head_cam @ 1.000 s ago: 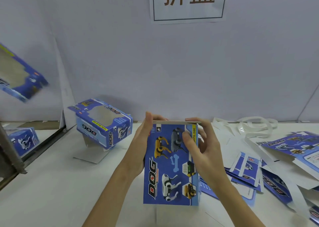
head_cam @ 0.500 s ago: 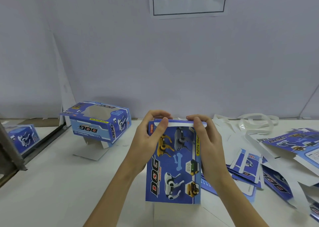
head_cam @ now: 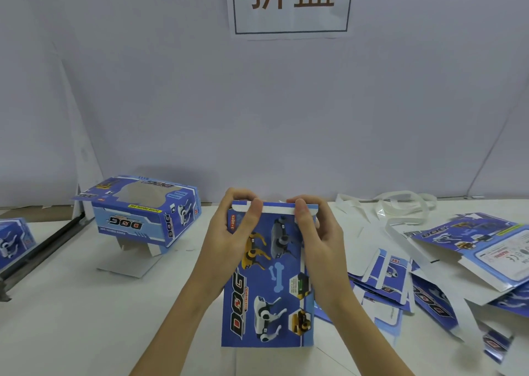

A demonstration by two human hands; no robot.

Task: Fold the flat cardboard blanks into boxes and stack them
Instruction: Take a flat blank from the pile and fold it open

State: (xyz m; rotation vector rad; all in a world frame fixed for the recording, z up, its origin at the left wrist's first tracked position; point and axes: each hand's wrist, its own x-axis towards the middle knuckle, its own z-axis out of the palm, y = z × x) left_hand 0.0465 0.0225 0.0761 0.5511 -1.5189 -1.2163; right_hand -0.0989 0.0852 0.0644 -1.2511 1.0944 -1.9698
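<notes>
A paper sign [head_cam: 290, 2] hangs above white strapping [head_cam: 400, 204].

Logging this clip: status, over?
Left hand and right hand both pinching top flap of upright box. One folded box left. Nothing blocking.

Plain pale grey-lilac wall [head_cam: 257, 112], flat and matt, filling the upper half of the view. High at its centre, a white rectangular paper sign [head_cam: 290, 3] with a thin dark frame line and two large brown Chinese characters, cut off at the top edge. Below the sign, a white flat tabletop [head_cam: 71, 304] meeting the foot of the wall. Far below-left of the sign, a dark metal bar [head_cam: 43, 249] running diagonally along the table edge. Soft, even light, only faint shadows at the wall's foot. To the sign's lower right, a thin slanted crease line on the wall.
</notes>
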